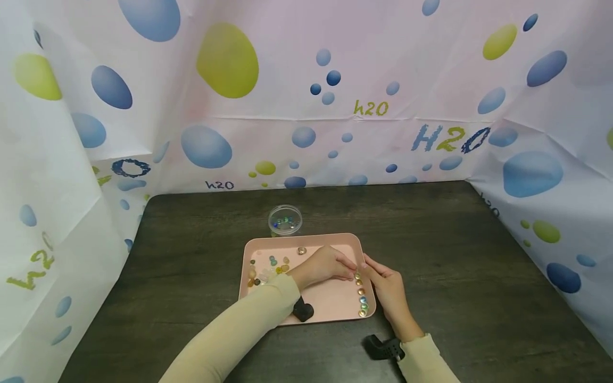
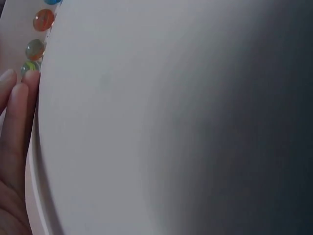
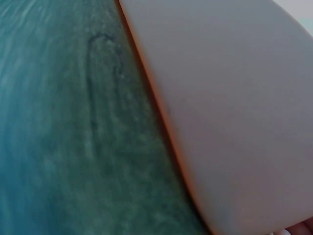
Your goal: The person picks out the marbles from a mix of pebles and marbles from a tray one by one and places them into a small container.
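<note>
A pink tray (image 1: 330,306) lies on the dark table. Reaching across it from the left, my left hand (image 1: 325,264) has its fingertips gathered at the right wall. In the left wrist view they pinch a green-and-yellow swirled glass marble (image 2: 30,66), partly hidden by a finger. Beyond it follow a greenish marble (image 2: 34,49) and an orange marble (image 2: 43,20), part of a row along that wall. My right hand (image 1: 389,284) grips the tray's right rim from outside, thumb on top; the right wrist view shows mainly a pale surface and the table.
Several glass stones (image 1: 282,268) lie loose in the tray's left part, and a clear one (image 1: 301,250) sits near its far wall. A round clear container (image 1: 285,220) with small beads stands behind the tray. Patterned sheeting (image 1: 306,138) encloses the table's back and sides.
</note>
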Available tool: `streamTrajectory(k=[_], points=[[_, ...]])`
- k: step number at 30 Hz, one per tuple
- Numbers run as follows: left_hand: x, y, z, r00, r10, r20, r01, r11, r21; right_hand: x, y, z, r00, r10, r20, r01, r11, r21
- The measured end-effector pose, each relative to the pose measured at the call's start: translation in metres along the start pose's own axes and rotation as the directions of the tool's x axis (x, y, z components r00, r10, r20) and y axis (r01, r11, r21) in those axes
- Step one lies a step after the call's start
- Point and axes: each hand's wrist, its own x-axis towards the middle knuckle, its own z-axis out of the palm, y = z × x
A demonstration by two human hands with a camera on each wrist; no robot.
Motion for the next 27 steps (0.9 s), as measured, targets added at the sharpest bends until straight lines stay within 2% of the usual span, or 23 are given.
streamTrajectory(k=[5,11,13,18,20,22,26,27], points=[[0.002,0.004,0.002,0.997,0.072,-0.025,-0.066,0.980,0.188,0.000,-0.001,0.001,1.000,-0.008,0.008,0.008,1.000,0.007],[0.005,0.003,0.006,0.986,0.164,0.017,-0.162,0.950,0.267,0.000,0.000,-0.001,1.000,-0.013,0.006,0.013,1.000,0.020],[0.006,0.001,0.007,0.984,0.175,0.034,-0.177,0.946,0.270,0.000,0.000,-0.001,1.000,-0.011,0.002,0.011,1.000,0.018],[0.002,-0.006,0.003,0.992,0.125,0.007,-0.124,0.974,0.192,-0.002,0.001,-0.001,1.000,-0.014,0.010,0.014,0.999,0.036],[0.000,-0.007,0.000,0.996,0.087,-0.024,-0.085,0.992,0.097,-0.002,0.002,0.000,1.000,-0.014,0.017,0.013,0.999,0.042],[-0.002,-0.006,-0.005,0.997,0.043,-0.059,-0.043,0.999,0.007,-0.001,0.002,0.001,1.000,-0.016,0.015,0.015,0.999,0.044],[-0.008,0.002,-0.017,0.991,-0.076,-0.107,0.056,0.983,-0.177,0.000,0.001,0.002,0.999,-0.030,-0.013,0.030,0.999,0.040],[-0.009,0.005,-0.021,0.991,-0.083,-0.109,0.058,0.975,-0.215,0.001,0.001,0.001,0.999,-0.031,-0.019,0.032,0.999,0.044]])
